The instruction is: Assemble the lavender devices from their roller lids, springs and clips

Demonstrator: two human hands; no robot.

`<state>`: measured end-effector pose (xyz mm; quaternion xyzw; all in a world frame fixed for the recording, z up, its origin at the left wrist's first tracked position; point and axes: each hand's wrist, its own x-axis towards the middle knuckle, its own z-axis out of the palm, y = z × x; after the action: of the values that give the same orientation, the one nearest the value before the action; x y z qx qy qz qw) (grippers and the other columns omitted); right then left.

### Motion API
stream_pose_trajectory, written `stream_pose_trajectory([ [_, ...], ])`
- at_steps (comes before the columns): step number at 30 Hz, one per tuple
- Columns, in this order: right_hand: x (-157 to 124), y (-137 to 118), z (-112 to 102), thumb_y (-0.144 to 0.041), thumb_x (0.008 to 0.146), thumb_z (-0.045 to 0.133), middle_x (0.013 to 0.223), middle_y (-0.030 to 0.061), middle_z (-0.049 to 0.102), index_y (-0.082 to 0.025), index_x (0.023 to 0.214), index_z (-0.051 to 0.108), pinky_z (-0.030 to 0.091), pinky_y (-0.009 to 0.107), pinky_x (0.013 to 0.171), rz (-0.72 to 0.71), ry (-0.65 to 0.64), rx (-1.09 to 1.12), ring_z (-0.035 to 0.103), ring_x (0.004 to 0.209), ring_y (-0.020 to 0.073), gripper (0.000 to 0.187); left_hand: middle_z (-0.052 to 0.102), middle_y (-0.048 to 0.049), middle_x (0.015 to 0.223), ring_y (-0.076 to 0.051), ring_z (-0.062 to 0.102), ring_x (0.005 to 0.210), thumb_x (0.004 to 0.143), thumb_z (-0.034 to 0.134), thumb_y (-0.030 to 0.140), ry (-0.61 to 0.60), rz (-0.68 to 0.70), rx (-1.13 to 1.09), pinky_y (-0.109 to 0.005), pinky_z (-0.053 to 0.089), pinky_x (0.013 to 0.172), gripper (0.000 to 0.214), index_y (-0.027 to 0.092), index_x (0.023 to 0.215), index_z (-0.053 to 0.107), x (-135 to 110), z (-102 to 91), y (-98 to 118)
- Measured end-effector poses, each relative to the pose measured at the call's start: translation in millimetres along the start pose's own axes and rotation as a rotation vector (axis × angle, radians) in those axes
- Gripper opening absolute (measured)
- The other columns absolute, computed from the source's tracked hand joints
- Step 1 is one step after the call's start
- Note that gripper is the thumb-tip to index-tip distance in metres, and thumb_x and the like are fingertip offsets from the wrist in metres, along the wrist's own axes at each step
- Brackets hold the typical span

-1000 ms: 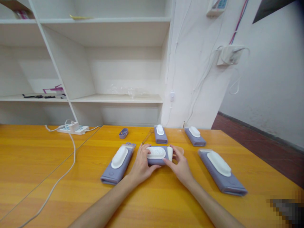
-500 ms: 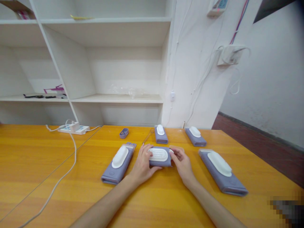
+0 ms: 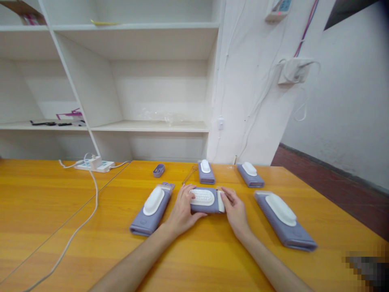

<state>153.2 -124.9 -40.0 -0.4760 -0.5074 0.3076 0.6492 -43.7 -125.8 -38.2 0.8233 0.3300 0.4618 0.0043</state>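
Note:
Between my hands, a flat purple-grey case (image 3: 200,208) lies crosswise, low over or on the table. A white oval pad (image 3: 204,197) with rows of small bumps is on its upper face. My left hand (image 3: 184,207) grips the case's left end, fingers over the top and thumb along the near edge. At the right end, my right hand (image 3: 234,209) pinches a white strip-like end piece (image 3: 220,202), which sits against the case. Left of my left hand rests a similar purple-grey case (image 3: 141,222) with a smooth white oval piece (image 3: 153,200) on top.
More such cases stand at right (image 3: 299,237), back right (image 3: 257,181) and back middle (image 3: 206,178). A small purple-grey ring-shaped part (image 3: 158,170) and a thin coiled wire (image 3: 190,174) lie behind. At left are a power strip (image 3: 103,166) and a white cable (image 3: 79,227).
My right hand has shifted slightly right, and the white end piece now shows upright along the case's right end. My left hand stays in place.

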Motion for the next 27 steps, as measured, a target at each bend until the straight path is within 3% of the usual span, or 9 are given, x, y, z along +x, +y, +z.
stream_pose_trajectory([
  [27,-4.7,-2.1,1.5,-0.041,0.079,0.055,0.098,0.0103,0.068,-0.015,0.096,0.065,0.049,0.038,0.083,0.016,-0.001,-0.025,0.062,0.091,0.0232,0.032,0.046,-0.0142,0.124,-0.028,0.039,0.122,0.065,0.072,0.03,-0.009,0.008,0.023,-0.055,0.029,0.103,0.054,0.021,0.103,0.036,-0.8,-0.3,1.4],
])
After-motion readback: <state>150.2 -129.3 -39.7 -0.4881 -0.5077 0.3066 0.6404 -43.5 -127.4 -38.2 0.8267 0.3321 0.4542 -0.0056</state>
